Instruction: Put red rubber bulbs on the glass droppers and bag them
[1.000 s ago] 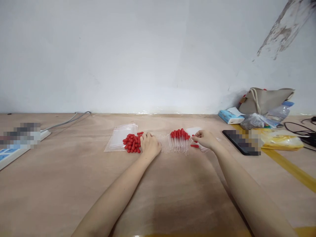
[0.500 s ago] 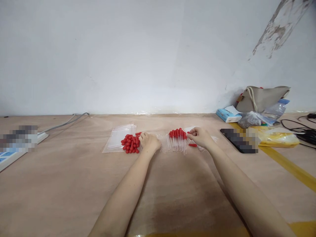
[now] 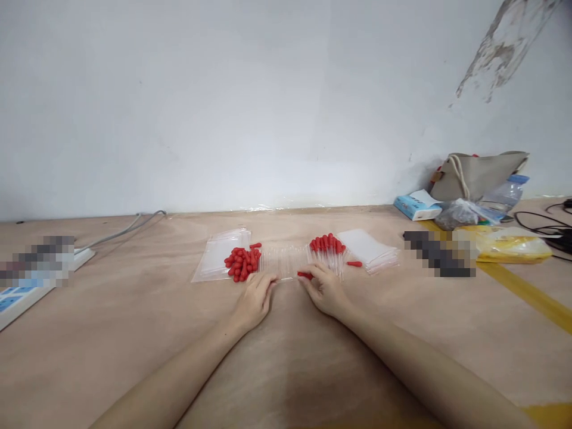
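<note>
My left hand point(image 3: 254, 298) and my right hand point(image 3: 325, 289) meet in front of a row of clear tubes point(image 3: 283, 261). Between them they hold one clear tube with a red cap point(image 3: 305, 274) at its right end: the left fingers pinch the tube's left end, the right fingers pinch the cap. A heap of loose red caps point(image 3: 242, 262) lies just beyond my left hand. A bunch of tubes with red caps fitted point(image 3: 328, 249) stands just beyond my right hand. One single red cap point(image 3: 354, 263) lies to its right.
Clear plastic bags lie at left point(image 3: 214, 256) and in a stack at right point(image 3: 370, 250). A power strip point(image 3: 27, 280) sits far left. At right are a blurred dark object point(image 3: 440, 253), a yellow bag point(image 3: 512, 247), a grey pouch point(image 3: 480, 173), a blue box point(image 3: 415, 205) and cables point(image 3: 552, 229).
Both hands have drawn back toward me from the piles and come together. The right hand brought a red cap; the left brought a clear tube. The view tilted slightly.
</note>
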{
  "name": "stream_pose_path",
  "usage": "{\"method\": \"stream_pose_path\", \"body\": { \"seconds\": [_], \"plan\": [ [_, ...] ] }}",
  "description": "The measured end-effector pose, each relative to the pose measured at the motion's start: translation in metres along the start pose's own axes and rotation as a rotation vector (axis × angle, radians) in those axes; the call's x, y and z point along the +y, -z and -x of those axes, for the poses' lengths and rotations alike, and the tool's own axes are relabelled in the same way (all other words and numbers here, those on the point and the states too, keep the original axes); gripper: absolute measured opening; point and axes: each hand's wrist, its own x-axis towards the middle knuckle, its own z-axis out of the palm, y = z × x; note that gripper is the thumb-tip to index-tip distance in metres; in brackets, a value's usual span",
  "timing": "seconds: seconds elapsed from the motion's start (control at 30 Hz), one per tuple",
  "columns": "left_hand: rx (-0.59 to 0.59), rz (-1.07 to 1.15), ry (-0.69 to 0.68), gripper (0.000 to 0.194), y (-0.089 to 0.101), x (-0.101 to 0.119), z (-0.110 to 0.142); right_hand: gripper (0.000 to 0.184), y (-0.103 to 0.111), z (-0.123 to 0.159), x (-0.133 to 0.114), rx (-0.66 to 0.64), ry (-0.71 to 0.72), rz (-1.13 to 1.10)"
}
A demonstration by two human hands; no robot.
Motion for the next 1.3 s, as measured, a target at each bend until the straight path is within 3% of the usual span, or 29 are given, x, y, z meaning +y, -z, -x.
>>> {"method": "stream_pose_path", "body": {
  "seconds": [0.27, 0.63, 0.9, 1.3],
  "plan": [
    [-0.032, 0.045, 0.016, 0.015, -0.0005, 0.002, -0.0017, 0.019, -0.0008, 0.001, 0.002, -0.057, 0.073, -0.037],
    [-0.027, 0.059, -0.151, 0.023, -0.0005, -0.0052, 0.001, 0.017, 0.0021, 0.0025, 0.0016, -0.087, 0.099, -0.038],
    [-0.069, 0.078, -0.177, 0.028, 0.0012, -0.0051, 0.0051, 0.017, 0.0015, 0.0047, 0.0041, -0.11, 0.208, -0.026],
    [-0.068, 0.064, -0.204, 0.025, -0.0022, -0.002, 0.0045, 0.016, 0.0043, 0.0048, 0.003, -0.191, 0.343, 0.2]
  ]
}}
